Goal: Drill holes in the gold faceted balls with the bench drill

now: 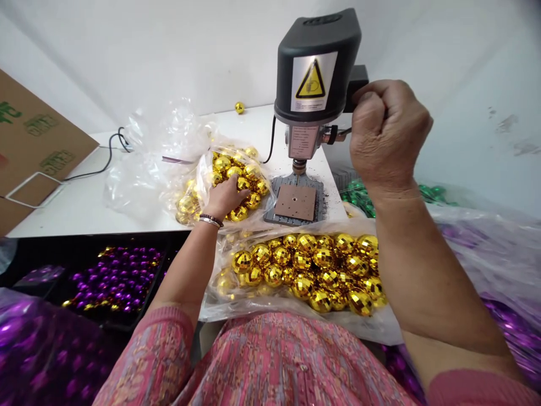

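Note:
My left hand (226, 198), with a bracelet at the wrist, rests among shiny gold mirror-faceted balls (252, 172) in an open clear plastic bag (196, 169) on the table. Its fingers look apart, though their tips are partly hidden among the balls. My right hand (386, 132) is closed around the lever of a small black drill press (316, 42); the grip itself is mostly covered by my fingers. Below the chuck (299, 166), a brown square plate (295, 202) with a hole lies on the grey base (270, 211), where dark shavings are scattered.
Another clear bag (236, 307) full of gold balls lies at the table's front edge. One loose gold ball (239, 107) sits at the back. A cardboard box (40, 146) stands left. Purple balls (114, 279) fill a dark crate below, and green ones (359, 194) lie right.

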### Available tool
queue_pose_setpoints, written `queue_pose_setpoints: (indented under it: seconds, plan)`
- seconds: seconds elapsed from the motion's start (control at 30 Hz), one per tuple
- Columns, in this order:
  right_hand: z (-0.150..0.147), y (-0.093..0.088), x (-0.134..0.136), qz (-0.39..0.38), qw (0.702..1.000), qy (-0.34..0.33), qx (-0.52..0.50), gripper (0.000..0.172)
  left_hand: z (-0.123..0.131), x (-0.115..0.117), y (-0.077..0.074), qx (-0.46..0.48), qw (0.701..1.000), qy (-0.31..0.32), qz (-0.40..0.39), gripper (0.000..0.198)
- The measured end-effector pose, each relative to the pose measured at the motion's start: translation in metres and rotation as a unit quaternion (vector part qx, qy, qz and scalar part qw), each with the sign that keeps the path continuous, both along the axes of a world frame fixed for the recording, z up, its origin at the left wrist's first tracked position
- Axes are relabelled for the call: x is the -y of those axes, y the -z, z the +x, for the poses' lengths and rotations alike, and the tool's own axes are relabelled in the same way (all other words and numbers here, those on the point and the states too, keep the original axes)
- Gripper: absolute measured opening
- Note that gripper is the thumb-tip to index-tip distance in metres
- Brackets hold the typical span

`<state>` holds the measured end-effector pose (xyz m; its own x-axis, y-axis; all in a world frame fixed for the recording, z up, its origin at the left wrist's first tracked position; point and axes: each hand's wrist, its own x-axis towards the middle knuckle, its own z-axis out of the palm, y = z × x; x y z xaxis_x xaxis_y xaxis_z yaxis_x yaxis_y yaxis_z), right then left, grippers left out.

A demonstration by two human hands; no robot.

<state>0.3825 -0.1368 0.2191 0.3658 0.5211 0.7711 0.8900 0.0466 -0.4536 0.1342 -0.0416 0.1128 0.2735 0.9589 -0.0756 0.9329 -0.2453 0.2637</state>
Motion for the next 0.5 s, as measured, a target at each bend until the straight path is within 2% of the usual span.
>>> queue_pose_setpoints:
  seconds: [0.1, 0.17, 0.27, 0.37, 0.43, 0.5]
  plan:
    - [0.0, 0.001, -0.001, 0.0, 1.0, 0.0, 0.0, 0.027, 0.003, 0.007, -0.004, 0.143, 0.989, 0.024, 0.036, 0.059]
    - [0.0, 0.001, -0.001, 0.0, 1.0, -0.001, 0.0, 0.028, 0.007, 0.015, -0.005, 0.282, 0.957, 0.067, -0.012, 0.067]
    - [-0.001, 0.0, 0.0, -0.014, 1.0, 0.005, -0.007, 0.028, 0.018, 0.027, 0.002, 0.467, 0.859, 0.109, -0.179, 0.07]
    - [-0.002, -0.001, 0.0, -0.039, 0.999, 0.01, -0.012, 0.026, 0.031, 0.034, 0.017, 0.56, 0.76, 0.084, -0.32, 0.061]
    - [-0.002, 0.0, 0.0, -0.039, 0.999, 0.01, -0.009, 0.028, 0.039, 0.035, 0.029, 0.585, 0.72, 0.044, -0.371, 0.05]
    - [-0.002, 0.001, 0.0, -0.023, 1.0, 0.007, -0.001, 0.032, 0.044, 0.035, 0.038, 0.597, 0.7, -0.004, -0.391, 0.039]
